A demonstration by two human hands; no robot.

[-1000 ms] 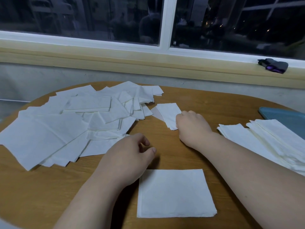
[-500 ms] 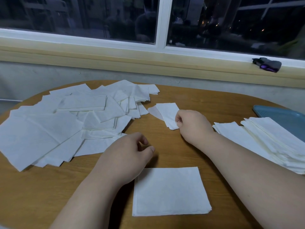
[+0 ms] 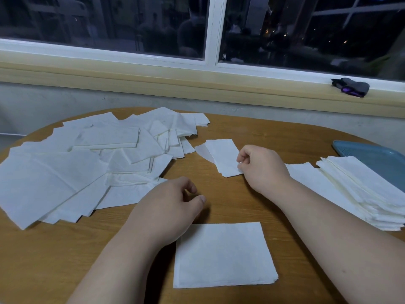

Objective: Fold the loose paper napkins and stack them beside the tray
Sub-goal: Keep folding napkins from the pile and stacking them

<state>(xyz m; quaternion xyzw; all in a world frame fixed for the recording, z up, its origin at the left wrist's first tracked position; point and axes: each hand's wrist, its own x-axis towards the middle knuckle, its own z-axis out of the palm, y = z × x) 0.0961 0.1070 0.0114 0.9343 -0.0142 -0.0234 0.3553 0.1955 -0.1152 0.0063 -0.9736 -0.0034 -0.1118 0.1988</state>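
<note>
Pinched by right hand (image 3: 263, 170) thumb and fingers: near edge of narrow folded napkin (image 3: 223, 156), lying at middle of table (image 3: 274, 137). Loosely curled left hand (image 3: 168, 209) held nothing, just beside square napkin (image 3: 223, 255). At left lay loose napkin pile (image 3: 76, 167); at right, folded stack (image 3: 361, 189) just beside blue tray (image 3: 377, 159).
</note>
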